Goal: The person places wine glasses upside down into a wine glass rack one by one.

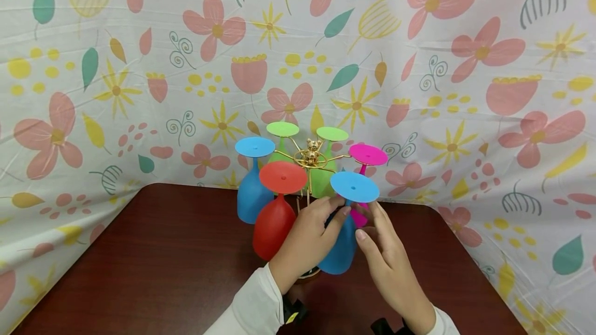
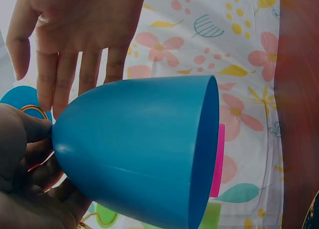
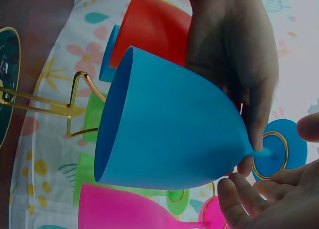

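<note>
A blue plastic wine glass hangs upside down at the front right of a gold wire glass rack. My left hand pinches its stem between thumb and fingers, just under the round blue foot; a gold ring of the rack encircles the stem in the right wrist view. Beside the glass, my right hand has its fingers extended, palm towards it, near the stem and foot; whether the fingertips touch is unclear. Just left of my left hand hangs a red wine glass.
Another blue glass hangs at the rack's left, green glasses behind, and a pink glass at the right, partly hidden. The rack stands on a dark brown table. A flower-patterned cloth surrounds the table's back and sides.
</note>
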### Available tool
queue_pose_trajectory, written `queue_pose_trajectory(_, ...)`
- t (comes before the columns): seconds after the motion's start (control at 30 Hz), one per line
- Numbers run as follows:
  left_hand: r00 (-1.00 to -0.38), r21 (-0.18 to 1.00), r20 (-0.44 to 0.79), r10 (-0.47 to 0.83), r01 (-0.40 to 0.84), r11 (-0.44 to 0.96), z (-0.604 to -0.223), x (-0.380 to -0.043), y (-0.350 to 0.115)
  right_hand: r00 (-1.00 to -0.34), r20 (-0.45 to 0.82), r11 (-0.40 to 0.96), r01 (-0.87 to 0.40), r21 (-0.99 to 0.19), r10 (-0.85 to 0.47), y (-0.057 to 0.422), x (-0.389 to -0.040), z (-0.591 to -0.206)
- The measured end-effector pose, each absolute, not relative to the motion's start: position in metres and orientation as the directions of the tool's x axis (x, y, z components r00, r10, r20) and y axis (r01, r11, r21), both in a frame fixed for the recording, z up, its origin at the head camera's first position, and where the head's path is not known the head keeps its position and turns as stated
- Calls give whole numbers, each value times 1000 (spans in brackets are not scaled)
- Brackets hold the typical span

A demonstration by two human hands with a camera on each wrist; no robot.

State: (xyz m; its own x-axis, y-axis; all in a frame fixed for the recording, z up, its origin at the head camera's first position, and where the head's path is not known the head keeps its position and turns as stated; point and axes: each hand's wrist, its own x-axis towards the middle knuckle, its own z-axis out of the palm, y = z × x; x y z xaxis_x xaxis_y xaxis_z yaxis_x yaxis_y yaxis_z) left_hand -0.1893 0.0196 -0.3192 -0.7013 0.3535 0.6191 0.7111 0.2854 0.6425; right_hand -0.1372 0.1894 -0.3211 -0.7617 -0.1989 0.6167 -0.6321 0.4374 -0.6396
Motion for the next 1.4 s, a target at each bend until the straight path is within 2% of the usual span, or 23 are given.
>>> queue_pose_trajectory(0.4, -718, 654, 589, 371, 693, 302, -318, -185, 16, -753, 620, 441, -644, -626, -219, 189, -138, -323)
queue_pose_trajectory(0.8, -717, 675, 500, 486, 674, 299, -328, -168, -6, -802, 566, 512, -573, -639, -191, 197, -144, -331)
queue_pose_trajectory(1.2, -765, 751, 315, 562, 563, 345, -361, -138, -45, -864, 473, 547, -484, -683, -174, 207, -146, -356)
queue_pose_trajectory(1.4, -751, 685, 208, 627, 570, 455, -382, -136, -70, -908, 391, 573, -402, -714, -149, 212, -148, -374)
